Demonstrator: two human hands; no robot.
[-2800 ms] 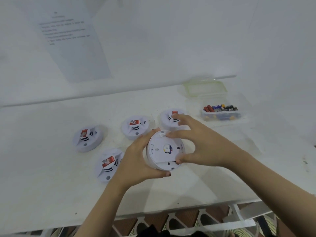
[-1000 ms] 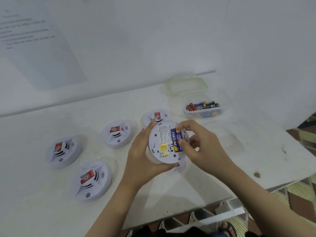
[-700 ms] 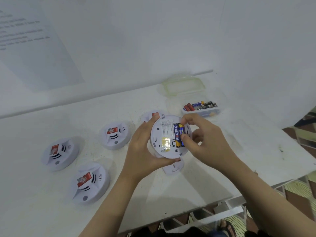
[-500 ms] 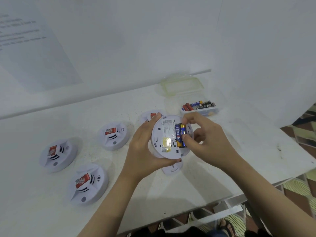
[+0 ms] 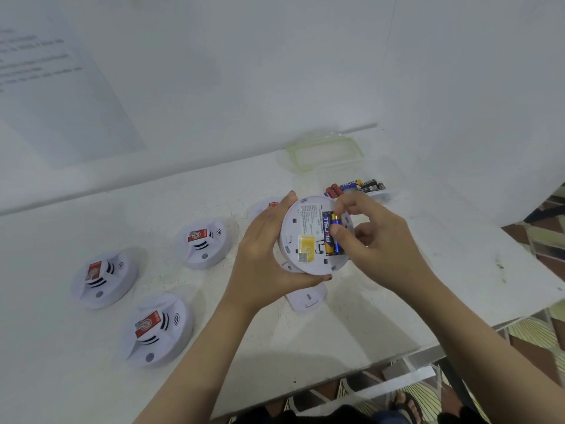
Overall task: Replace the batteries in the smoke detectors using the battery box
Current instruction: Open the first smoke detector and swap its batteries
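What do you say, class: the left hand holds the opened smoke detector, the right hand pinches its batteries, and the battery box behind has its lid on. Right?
One slip: the lid of the battery box is off, lying on the table behind it, as the head view shows. The left hand does hold the opened smoke detector, and the right hand pinches its batteries.
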